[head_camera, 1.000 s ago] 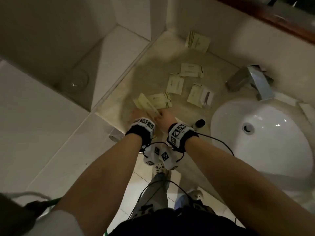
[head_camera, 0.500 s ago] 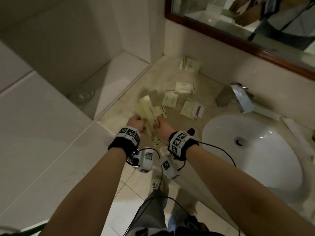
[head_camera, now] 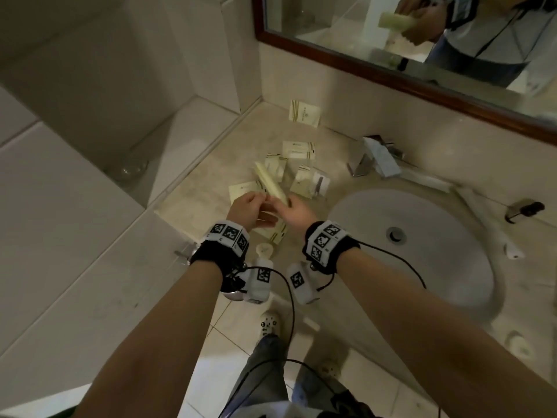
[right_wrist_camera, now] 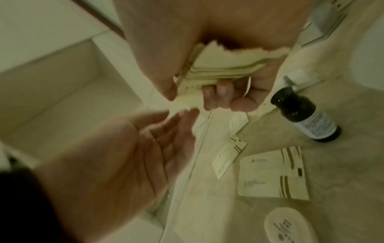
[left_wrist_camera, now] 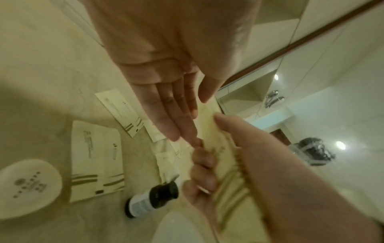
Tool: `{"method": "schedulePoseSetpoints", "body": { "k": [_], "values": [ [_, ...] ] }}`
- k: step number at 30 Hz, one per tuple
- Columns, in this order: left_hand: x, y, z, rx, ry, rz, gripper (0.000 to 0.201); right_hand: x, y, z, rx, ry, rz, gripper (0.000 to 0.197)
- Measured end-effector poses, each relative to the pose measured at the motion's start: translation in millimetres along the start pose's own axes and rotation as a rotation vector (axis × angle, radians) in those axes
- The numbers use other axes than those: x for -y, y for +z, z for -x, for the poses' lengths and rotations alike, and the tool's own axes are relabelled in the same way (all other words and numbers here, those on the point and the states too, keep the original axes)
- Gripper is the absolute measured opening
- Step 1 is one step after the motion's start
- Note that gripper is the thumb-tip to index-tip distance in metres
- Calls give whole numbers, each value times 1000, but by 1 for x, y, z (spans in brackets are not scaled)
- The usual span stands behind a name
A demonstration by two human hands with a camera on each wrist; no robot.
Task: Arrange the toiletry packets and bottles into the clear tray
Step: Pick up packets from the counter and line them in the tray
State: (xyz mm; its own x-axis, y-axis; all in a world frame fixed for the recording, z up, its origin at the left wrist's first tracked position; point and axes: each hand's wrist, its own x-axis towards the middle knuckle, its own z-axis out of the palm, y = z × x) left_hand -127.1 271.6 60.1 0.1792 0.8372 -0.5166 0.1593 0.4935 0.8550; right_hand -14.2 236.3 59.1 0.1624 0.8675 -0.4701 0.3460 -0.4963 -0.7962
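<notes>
A dim bathroom: a beige stone bench (head_camera: pixel 193 203) runs beside a white basin (head_camera: pixel 422 251), under a wood-framed mirror (head_camera: pixel 391 70). Compared with a second ago, the hands have come up off the bench and the cream packets they were gathering now form one stack (head_camera: pixel 271 184) held in the air, tilting away from the person.

The right hand (head_camera: pixel 297 211) has its fingers and thumb curled round the stack's lower end; the right wrist view shows several striped edges bunched in that grip. The left hand (head_camera: pixel 247 206) lies nearly flat, fingers straight, their tips touching the stack's side, probably squaring it up.

More loose packets (head_camera: pixel 298 149) are scattered on the bench towards the tap (head_camera: pixel 373 159), one more (head_camera: pixel 303 113) near the wall. A small dark bottle (left_wrist_camera: pixel 151 199) lies on its side close to the hands, and a round white lid-like disc (left_wrist_camera: pixel 27 189) sits near the bench edge. A clear tray cannot be made out for certain; a transparent edge below the hands in the right wrist view may be it.

So gathering is partly done: one bunch is in hand, while the scattered packets and the bottle are yet to be collected.
</notes>
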Motion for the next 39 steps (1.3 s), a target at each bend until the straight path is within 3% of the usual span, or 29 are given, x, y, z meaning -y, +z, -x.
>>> {"method": "schedulePoseSetpoints", "body": {
  "k": [2, 5, 7, 13, 15, 19, 24, 28, 33, 39],
  "values": [
    [5, -2, -7, -23, 9, -174, 24, -5, -13, 0, -75, 14, -103, 50],
    [23, -8, -21, -60, 48, -742, 28, -21, -36, 3, -136, 43, -159, 49],
    [37, -9, -31, -51, 38, -999, 32, -34, -48, 9, -162, 38, -134, 53],
    [53, 4, -53, 1, -59, -1184, 50, -62, -67, 17, -278, 84, -86, 46],
    [49, 15, -59, -11, 2, -1171, 47, -68, -69, 15, -307, 104, -69, 39],
    [17, 47, -69, -127, 139, -833, 38, -80, -72, 11, -349, 154, -112, 32],
    [-50, 79, -63, -130, 353, -559, 27, -91, -77, 14, -378, 188, -185, 25],
    [-82, 118, -47, 66, 427, -601, 28, -98, -91, 20, -427, 244, -176, 20],
    [-71, 178, -29, 413, 364, -719, 22, -119, -127, 37, -570, 314, -127, 26],
    [-46, 230, -11, 514, 375, -756, 13, -170, -184, 72, -659, 404, -61, 27]
  ]
}}
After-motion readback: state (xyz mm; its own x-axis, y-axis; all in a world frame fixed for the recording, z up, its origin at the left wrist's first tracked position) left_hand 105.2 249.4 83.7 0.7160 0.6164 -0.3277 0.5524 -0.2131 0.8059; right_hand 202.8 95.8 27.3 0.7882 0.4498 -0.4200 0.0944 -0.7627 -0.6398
